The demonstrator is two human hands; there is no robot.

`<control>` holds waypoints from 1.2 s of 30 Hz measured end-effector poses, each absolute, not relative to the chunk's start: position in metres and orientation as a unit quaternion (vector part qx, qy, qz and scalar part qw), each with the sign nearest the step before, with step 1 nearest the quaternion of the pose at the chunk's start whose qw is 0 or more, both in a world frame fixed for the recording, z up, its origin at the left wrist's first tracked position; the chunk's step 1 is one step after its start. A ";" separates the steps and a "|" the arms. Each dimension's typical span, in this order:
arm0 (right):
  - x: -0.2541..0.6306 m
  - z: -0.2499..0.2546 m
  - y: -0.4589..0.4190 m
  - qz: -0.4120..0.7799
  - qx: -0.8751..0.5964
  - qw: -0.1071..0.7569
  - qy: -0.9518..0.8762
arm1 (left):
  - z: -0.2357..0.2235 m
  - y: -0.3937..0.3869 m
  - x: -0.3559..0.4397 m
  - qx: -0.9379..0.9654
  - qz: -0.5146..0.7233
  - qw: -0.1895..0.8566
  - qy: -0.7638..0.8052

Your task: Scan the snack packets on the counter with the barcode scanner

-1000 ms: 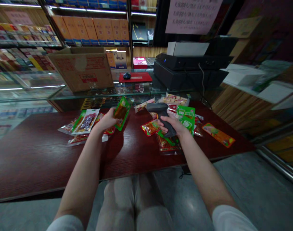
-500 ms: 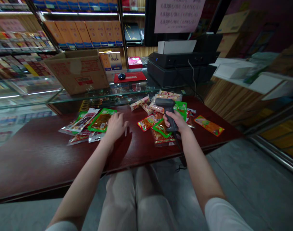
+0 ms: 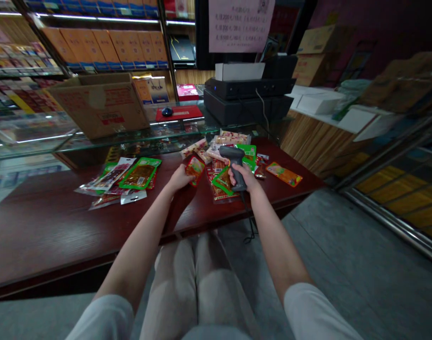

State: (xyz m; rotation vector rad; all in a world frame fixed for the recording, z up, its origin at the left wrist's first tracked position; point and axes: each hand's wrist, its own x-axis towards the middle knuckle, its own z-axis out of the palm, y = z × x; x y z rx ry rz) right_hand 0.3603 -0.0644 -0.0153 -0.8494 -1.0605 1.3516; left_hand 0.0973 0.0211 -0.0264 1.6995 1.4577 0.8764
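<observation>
My left hand point(image 3: 181, 178) is closed on the edge of a small red-rimmed snack packet point(image 3: 195, 171), tilted up above the dark red table. My right hand point(image 3: 243, 176) grips the handle of a black barcode scanner point(image 3: 236, 164), its head pointing left over a heap of snack packets. In that heap lie a green-edged packet point(image 3: 223, 181), a red one under it and several wrapped pale bars point(image 3: 232, 137). To the left of my left hand is another pile, with a green-rimmed snack packet point(image 3: 140, 173) on top.
An orange packet point(image 3: 284, 174) lies on the table's right part. Behind the table, a glass counter holds an open cardboard box point(image 3: 100, 104), a mouse point(image 3: 167, 111) on a red mat and a black cash register point(image 3: 242, 101). The scanner's cord point(image 3: 250, 226) hangs over the front edge.
My left hand has moved right from beside the left pile and taken hold of the red-rimmed packet, lifting it off the heap's left side. My right hand still holds the scanner. The view has shifted.
</observation>
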 end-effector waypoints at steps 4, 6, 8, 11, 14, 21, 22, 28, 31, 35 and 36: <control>0.361 -0.018 -0.064 0.579 -0.363 0.562 -0.467 | -0.034 0.017 0.074 0.522 0.491 0.476 0.510; 0.360 -0.015 -0.065 0.575 -0.365 0.561 -0.470 | -0.037 0.012 0.067 0.463 0.556 0.527 0.445; 0.356 -0.008 -0.068 0.566 -0.370 0.564 -0.474 | -0.039 0.008 0.062 0.408 0.605 0.571 0.376; 0.339 0.006 -0.072 0.556 -0.364 0.565 -0.490 | -0.039 0.007 0.058 0.373 0.618 0.602 0.342; 0.312 0.013 -0.073 0.576 -0.339 0.553 -0.497 | -0.037 0.009 0.054 0.345 0.632 0.609 0.332; 0.270 -0.010 -0.067 0.635 -0.337 0.484 -0.500 | -0.032 0.016 0.048 0.298 0.669 0.593 0.335; 0.270 -0.013 -0.067 0.639 -0.339 0.479 -0.497 | -0.031 0.017 0.047 0.303 0.665 0.593 0.339; 0.274 -0.015 -0.070 0.658 -0.353 0.439 -0.499 | -0.032 0.017 0.048 0.310 0.652 0.612 0.323; 0.273 -0.014 -0.071 0.665 -0.349 0.437 -0.495 | -0.032 0.019 0.050 0.305 0.645 0.622 0.323; 0.273 -0.015 -0.070 0.668 -0.353 0.426 -0.497 | -0.030 0.023 0.054 0.306 0.626 0.623 0.354; 0.273 -0.016 -0.070 0.669 -0.351 0.426 -0.497 | -0.029 0.023 0.054 0.298 0.629 0.623 0.356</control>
